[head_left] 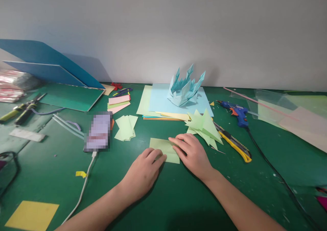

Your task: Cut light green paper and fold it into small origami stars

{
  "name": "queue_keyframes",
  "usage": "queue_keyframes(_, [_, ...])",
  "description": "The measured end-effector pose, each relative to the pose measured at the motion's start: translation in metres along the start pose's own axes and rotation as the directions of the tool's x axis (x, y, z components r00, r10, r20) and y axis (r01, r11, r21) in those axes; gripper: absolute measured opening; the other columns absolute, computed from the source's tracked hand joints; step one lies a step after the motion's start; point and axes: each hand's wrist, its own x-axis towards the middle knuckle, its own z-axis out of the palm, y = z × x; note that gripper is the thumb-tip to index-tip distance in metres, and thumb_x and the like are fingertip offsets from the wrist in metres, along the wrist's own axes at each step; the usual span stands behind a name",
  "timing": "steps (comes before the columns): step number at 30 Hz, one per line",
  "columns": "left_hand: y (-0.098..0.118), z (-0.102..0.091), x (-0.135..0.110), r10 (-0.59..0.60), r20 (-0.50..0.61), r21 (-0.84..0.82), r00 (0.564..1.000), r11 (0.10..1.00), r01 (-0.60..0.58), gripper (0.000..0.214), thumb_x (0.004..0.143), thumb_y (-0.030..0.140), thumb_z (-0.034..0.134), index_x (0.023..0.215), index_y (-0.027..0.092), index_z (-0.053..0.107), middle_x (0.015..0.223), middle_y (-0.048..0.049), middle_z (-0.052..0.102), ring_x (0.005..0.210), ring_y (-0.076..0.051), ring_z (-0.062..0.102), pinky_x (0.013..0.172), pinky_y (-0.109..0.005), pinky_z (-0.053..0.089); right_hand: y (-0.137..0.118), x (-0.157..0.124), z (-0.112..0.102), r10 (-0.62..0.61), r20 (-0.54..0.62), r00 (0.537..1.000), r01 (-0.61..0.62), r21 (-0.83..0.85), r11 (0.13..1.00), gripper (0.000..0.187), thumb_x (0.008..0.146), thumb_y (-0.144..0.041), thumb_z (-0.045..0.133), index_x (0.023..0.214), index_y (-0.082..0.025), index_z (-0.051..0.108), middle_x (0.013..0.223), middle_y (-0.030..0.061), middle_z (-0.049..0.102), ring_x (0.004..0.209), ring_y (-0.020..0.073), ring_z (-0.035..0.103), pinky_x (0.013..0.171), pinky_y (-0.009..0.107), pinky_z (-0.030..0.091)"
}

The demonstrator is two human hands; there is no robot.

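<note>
Left hand [143, 171], right hand [194, 152] pin green sheet [162, 145] beside folded triangles [204, 125].

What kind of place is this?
Likely a paper-craft workbench: coloured paper sheets, a folded blue paper model and a glue gun lie on the green table.

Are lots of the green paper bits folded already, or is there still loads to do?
A pile of folded green triangles lies finished, near a blue folded model. Right now the left hand and right hand press one green sheet flat on the table. A small stack of unfolded green slips waits, so several look left.
</note>
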Motion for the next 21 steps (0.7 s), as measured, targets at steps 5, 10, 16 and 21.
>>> queue_keyframes(5, [-0.002,0.006,-0.002,-0.003,-0.064,-0.034,0.998,0.999,0.001,0.027,0.086,0.002,0.039,0.103,0.014,0.057,0.102,-0.0094,0.062,0.087,-0.022,0.057,0.08,-0.038,0.054,-0.005,0.001,-0.002,-0.095,0.013,0.995,0.095,-0.058,0.994,0.024,0.092,-0.011,0.044,0.1,-0.015,0.066,0.082,0.0082,0.063,0.076,0.0199,0.052,0.068,0.033,0.044])
queue_keyframes(10, [-0.008,0.014,-0.005,-0.12,-0.086,-0.079,0.989,0.99,0.114,0.022,0.091,0.006,0.039,0.101,0.016,0.055,0.103,-0.0071,0.06,0.088,-0.019,0.058,0.077,-0.033,0.053,-0.008,0.0,0.001,-0.144,0.075,0.987,0.147,-0.045,0.988,0.026,0.094,-0.014,0.042,0.089,-0.013,0.067,0.076,0.0079,0.062,0.07,0.0185,0.051,0.062,0.029,0.044])
queue_keyframes(16, [-0.008,0.011,-0.004,-0.094,-0.086,-0.096,0.992,0.992,0.086,0.018,0.092,0.009,0.04,0.094,0.016,0.057,0.097,-0.006,0.059,0.084,-0.017,0.056,0.073,-0.03,0.052,-0.004,-0.004,0.001,-0.168,0.116,0.979,0.177,-0.071,0.982,0.026,0.094,-0.015,0.042,0.09,-0.014,0.067,0.079,0.0075,0.064,0.072,0.0184,0.052,0.063,0.028,0.044])
queue_keyframes(21, [-0.008,0.01,-0.001,-0.015,-0.165,-0.059,0.986,0.998,0.005,0.018,0.092,0.01,0.042,0.091,0.015,0.059,0.095,-0.0064,0.061,0.085,-0.018,0.056,0.077,-0.032,0.053,-0.004,-0.004,0.0,-0.187,0.142,0.972,0.198,-0.067,0.978,0.028,0.096,-0.017,0.039,0.09,-0.014,0.067,0.08,0.0076,0.065,0.072,0.0184,0.053,0.063,0.029,0.045])
